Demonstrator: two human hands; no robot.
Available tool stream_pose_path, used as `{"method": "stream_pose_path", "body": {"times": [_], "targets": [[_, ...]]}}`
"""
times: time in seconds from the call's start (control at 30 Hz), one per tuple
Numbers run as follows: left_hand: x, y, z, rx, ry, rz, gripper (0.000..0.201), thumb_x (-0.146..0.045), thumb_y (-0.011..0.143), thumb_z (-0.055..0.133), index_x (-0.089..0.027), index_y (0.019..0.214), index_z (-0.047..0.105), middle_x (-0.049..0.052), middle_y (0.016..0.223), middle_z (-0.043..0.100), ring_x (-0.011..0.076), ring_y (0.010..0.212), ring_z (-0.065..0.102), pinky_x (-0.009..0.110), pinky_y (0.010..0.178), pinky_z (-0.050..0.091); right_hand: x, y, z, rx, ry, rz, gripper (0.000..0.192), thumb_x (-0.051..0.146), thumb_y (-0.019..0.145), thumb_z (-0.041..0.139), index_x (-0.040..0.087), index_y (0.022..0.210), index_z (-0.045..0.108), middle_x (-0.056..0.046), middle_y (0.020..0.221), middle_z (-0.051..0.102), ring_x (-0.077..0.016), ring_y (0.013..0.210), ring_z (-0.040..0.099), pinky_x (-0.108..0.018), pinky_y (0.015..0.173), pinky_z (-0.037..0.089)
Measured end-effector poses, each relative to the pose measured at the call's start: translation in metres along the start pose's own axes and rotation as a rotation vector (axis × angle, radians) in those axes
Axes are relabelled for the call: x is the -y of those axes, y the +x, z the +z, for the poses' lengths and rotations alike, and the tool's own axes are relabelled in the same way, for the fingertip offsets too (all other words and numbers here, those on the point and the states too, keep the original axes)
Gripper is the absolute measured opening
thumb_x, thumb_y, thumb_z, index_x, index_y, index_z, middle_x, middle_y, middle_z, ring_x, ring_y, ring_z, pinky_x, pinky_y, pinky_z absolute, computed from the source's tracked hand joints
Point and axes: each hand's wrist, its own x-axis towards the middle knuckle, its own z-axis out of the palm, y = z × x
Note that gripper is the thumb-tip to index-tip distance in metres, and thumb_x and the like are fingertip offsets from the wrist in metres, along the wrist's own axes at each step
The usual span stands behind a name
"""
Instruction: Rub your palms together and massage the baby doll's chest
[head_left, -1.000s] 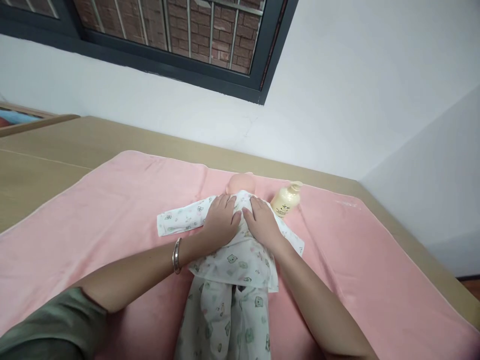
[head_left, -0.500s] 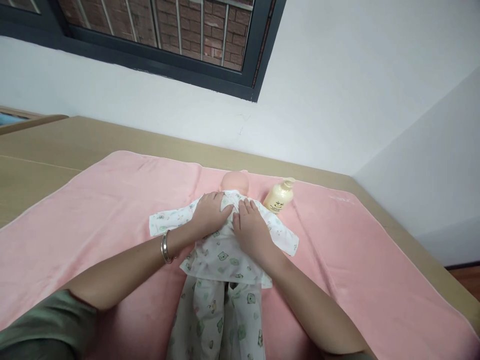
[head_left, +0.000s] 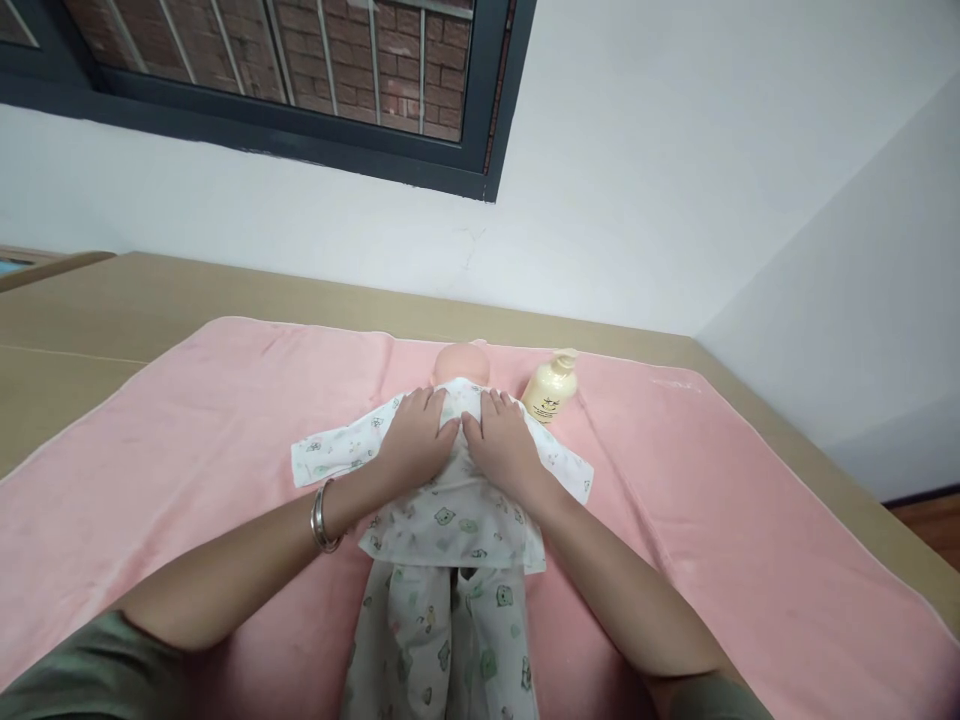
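Note:
A baby doll lies on the pink blanket, its bald head toward the wall. It wears a white top with small green and grey animal prints, its sleeves spread to both sides, and matching trousers. My left hand rests flat on the left of the doll's upper body, fingers stretched toward its head. Beside it, my right hand lies flat on the right side, the two thumbs close together. Neither hand grips anything. The doll's face is not visible.
A pale yellow pump bottle stands on the pink blanket, right of the doll's head. The blanket covers a wooden surface that meets a white wall. A dark-framed window is above.
My right hand has shifted slightly right and turned, so both hands now lie more evenly on the doll's upper body. The whole view has shifted a little.

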Motion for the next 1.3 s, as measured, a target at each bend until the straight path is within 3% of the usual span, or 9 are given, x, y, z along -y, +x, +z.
{"method": "stream_pose_path", "body": {"times": [0.1,0.17,0.47,0.7,0.8,0.93,1.07,1.2,1.3], "targets": [[0.01,0.012,-0.001,0.075,-0.006,-0.071,0.035,-0.031,0.097,0.038,-0.012,0.115,0.061,0.017,0.11,0.069,0.0315,0.108,0.062,0.05,0.097,0.051,0.011,-0.017,0.001,0.001,-0.007,-0.048,0.06,0.033,0.104,0.032,0.0,0.154,0.037,-0.021,0.161,0.038,-0.0337,0.153,0.028,-0.05,0.125,0.026],[0.01,0.013,0.0,0.06,0.021,-0.072,0.035,-0.031,0.098,0.037,-0.012,0.115,0.061,0.017,0.11,0.069,0.031,0.107,0.063,0.049,0.097,0.051,0.012,-0.02,0.0,0.011,0.011,-0.071,0.06,0.032,0.104,0.032,0.0,0.154,0.037,-0.021,0.162,0.036,-0.0335,0.154,0.026,-0.049,0.125,0.027],[-0.012,-0.014,0.006,-0.062,0.12,0.03,0.048,-0.028,0.097,0.039,-0.007,0.138,0.049,0.025,0.14,0.055,0.039,0.136,0.046,0.059,0.111,0.039,-0.027,0.022,0.002,-0.01,0.118,-0.064,0.058,0.042,0.105,0.034,0.006,0.148,0.048,-0.02,0.157,0.044,-0.0308,0.15,0.037,-0.047,0.122,0.031],[0.01,0.008,0.009,0.055,0.044,-0.101,0.046,-0.034,0.098,0.038,-0.009,0.132,0.054,0.022,0.133,0.061,0.0358,0.128,0.054,0.057,0.11,0.041,-0.001,-0.004,0.004,-0.06,-0.033,-0.086,0.055,0.029,0.104,0.032,-0.001,0.148,0.045,-0.025,0.153,0.048,-0.0343,0.147,0.039,-0.05,0.123,0.028],[0.006,0.004,0.012,0.024,0.059,-0.093,0.046,-0.033,0.098,0.038,-0.008,0.134,0.053,0.024,0.136,0.059,0.0368,0.133,0.051,0.059,0.112,0.038,0.001,-0.008,0.002,-0.054,-0.037,-0.117,0.054,0.026,0.103,0.033,-0.001,0.147,0.045,-0.025,0.151,0.05,-0.0328,0.148,0.039,-0.048,0.122,0.03],[-0.008,-0.012,0.014,-0.059,0.104,0.0,0.047,-0.028,0.098,0.038,-0.007,0.138,0.049,0.026,0.142,0.054,0.0386,0.141,0.044,0.061,0.113,0.037,-0.016,0.008,-0.001,-0.023,0.034,-0.105,0.051,0.032,0.104,0.035,0.006,0.143,0.053,-0.02,0.15,0.053,-0.0303,0.145,0.044,-0.045,0.12,0.035],[-0.006,-0.008,0.01,-0.07,0.108,0.005,0.046,-0.029,0.096,0.041,-0.01,0.136,0.051,0.023,0.139,0.058,0.0375,0.136,0.048,0.059,0.111,0.04,-0.019,0.014,0.0,-0.028,0.028,-0.067,0.055,0.036,0.104,0.034,0.003,0.147,0.048,-0.022,0.152,0.05,-0.0319,0.146,0.042,-0.047,0.121,0.032],[0.005,0.006,0.005,0.016,0.018,-0.068,0.04,-0.031,0.095,0.041,-0.011,0.125,0.058,0.019,0.122,0.067,0.0329,0.118,0.059,0.053,0.104,0.047,0.0,-0.006,0.003,-0.056,-0.046,-0.099,0.057,0.03,0.103,0.033,-0.003,0.148,0.045,-0.027,0.152,0.048,-0.0342,0.148,0.039,-0.048,0.123,0.029],[0.008,0.008,0.006,-0.012,-0.041,-0.107,0.039,-0.031,0.096,0.04,-0.012,0.124,0.059,0.016,0.12,0.068,0.0312,0.114,0.06,0.05,0.103,0.047,0.004,-0.012,0.005,-0.064,-0.028,-0.145,0.056,0.029,0.103,0.032,-0.001,0.149,0.045,-0.025,0.153,0.048,-0.0334,0.149,0.038,-0.049,0.123,0.03]]}}
